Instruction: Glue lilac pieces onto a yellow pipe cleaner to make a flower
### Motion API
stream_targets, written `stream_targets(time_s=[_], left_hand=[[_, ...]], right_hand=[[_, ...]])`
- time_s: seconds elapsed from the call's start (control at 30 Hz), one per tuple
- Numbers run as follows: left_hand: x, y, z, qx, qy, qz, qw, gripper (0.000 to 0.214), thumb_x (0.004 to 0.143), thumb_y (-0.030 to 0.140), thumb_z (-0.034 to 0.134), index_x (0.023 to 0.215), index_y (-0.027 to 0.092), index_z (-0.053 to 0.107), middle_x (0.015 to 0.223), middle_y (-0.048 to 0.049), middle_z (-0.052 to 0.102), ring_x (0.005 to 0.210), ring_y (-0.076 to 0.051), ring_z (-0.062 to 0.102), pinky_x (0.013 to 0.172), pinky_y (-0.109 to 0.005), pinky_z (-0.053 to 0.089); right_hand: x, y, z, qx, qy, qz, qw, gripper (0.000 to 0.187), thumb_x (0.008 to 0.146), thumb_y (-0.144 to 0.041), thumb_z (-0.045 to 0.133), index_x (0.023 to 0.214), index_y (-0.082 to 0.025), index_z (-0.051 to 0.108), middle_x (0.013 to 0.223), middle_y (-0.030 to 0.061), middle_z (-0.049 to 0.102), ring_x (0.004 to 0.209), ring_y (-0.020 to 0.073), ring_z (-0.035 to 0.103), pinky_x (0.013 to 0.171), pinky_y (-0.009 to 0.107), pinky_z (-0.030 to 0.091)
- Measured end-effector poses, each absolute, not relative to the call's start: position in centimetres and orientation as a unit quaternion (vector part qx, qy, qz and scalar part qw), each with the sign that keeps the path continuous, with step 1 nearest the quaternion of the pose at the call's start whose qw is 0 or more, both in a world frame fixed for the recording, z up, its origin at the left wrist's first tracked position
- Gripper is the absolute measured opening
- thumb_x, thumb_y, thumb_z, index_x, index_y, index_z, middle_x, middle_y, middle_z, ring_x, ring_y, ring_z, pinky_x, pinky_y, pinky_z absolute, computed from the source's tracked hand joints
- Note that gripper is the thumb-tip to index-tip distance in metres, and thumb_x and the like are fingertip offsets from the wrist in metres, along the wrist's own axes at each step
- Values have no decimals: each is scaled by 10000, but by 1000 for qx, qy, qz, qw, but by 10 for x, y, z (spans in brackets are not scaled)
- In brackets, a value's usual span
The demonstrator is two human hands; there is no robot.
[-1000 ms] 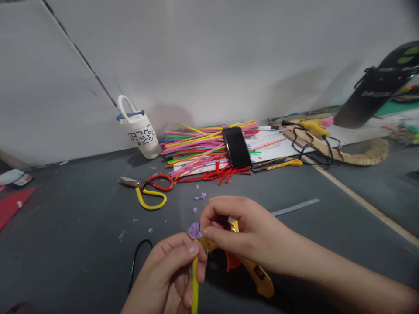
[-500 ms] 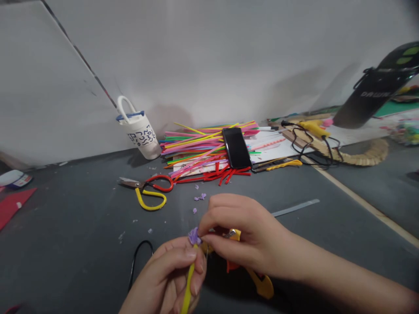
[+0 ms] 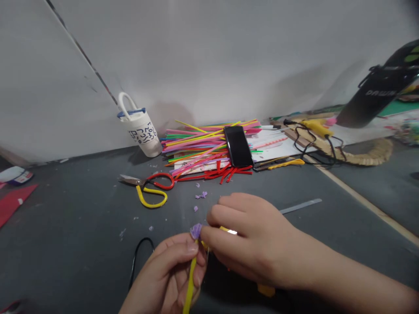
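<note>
My left hand [image 3: 173, 266] is closed around a yellow stem [image 3: 190, 279], which looks like a pipe cleaner. A small purple flower head [image 3: 196, 231] sits at its upper end. My right hand [image 3: 248, 235] comes in from the right, fingers bent together, its fingertips at the right side of the purple head; the thumb is hidden. Beneath the right hand, a yellow-orange tool [image 3: 266, 290] is mostly covered. Several purple scraps [image 3: 201, 195] lie on the table just beyond the hands.
Scissors [image 3: 144, 185] with red and yellow handles lie left. Behind are a white cup [image 3: 140, 133], many coloured pipe cleaners [image 3: 196, 146] and a black phone [image 3: 238, 146]. To the right are a thin grey strip [image 3: 301, 206], a yellow glue gun [image 3: 316, 127] and a dark bottle [image 3: 376, 93].
My right hand has rolled over, bringing its back up and hiding the thumb and more of the yellow-orange tool. The purple head has turned slightly; my left hand keeps its hold.
</note>
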State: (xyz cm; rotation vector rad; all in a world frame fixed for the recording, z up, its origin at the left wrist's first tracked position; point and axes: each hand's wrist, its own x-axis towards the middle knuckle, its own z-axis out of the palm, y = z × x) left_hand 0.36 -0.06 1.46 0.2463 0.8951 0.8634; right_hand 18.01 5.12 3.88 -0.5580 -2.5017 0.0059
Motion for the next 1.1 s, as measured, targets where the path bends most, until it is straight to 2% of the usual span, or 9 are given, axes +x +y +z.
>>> stream_targets(time_s=[0.23, 0.37, 0.5, 0.87, 1.0, 1.1], left_hand=[[6, 1, 14, 92, 418, 407, 807, 113, 618, 148, 760, 540, 133, 679, 460, 19, 596, 390, -55, 492, 406, -146, 382], [3, 2, 8, 110, 418, 406, 805, 144, 683, 158, 695, 543, 148, 662, 471, 22, 573, 401, -59, 453, 428, -169, 377], [1, 2, 6, 141, 418, 379, 814, 143, 687, 174, 678, 548, 147, 657, 450, 22, 556, 365, -61, 422, 376, -176, 324], [4, 0, 13, 139, 461, 373, 793, 134, 672, 180, 689, 541, 156, 667, 428, 19, 579, 349, -66, 447, 367, -169, 304], [3, 0, 14, 131, 456, 379, 795, 152, 676, 185, 710, 537, 151, 661, 450, 22, 578, 375, -53, 463, 401, -157, 351], [2, 1, 14, 130, 456, 389, 790, 120, 678, 206, 733, 583, 156, 678, 454, 27, 584, 361, -44, 457, 379, -142, 336]], right_hand=[[182, 53, 40, -191, -945, 17, 265, 325, 961, -137, 405, 741, -140, 644, 677, 7, 502, 604, 154, 353, 559, 303, 260], [183, 55, 41, -185, -945, 39, 267, 350, 974, -142, 369, 761, -134, 647, 684, 12, 510, 607, 155, 372, 564, 296, 275], [182, 55, 39, -195, -941, 52, 272, 369, 978, -146, 350, 759, -141, 647, 676, 6, 505, 592, 148, 361, 563, 280, 281], [182, 54, 40, -199, -943, 61, 260, 257, 917, -110, 452, 755, -139, 649, 692, -1, 511, 594, 143, 363, 540, 282, 251], [184, 54, 43, -253, -914, 154, 277, 137, 892, -136, 523, 842, -116, 649, 750, 9, 539, 639, 130, 431, 568, 258, 310], [183, 52, 44, -298, -880, 233, 286, 79, 866, -109, 560, 862, -109, 639, 813, 26, 582, 711, 128, 500, 625, 238, 361]])
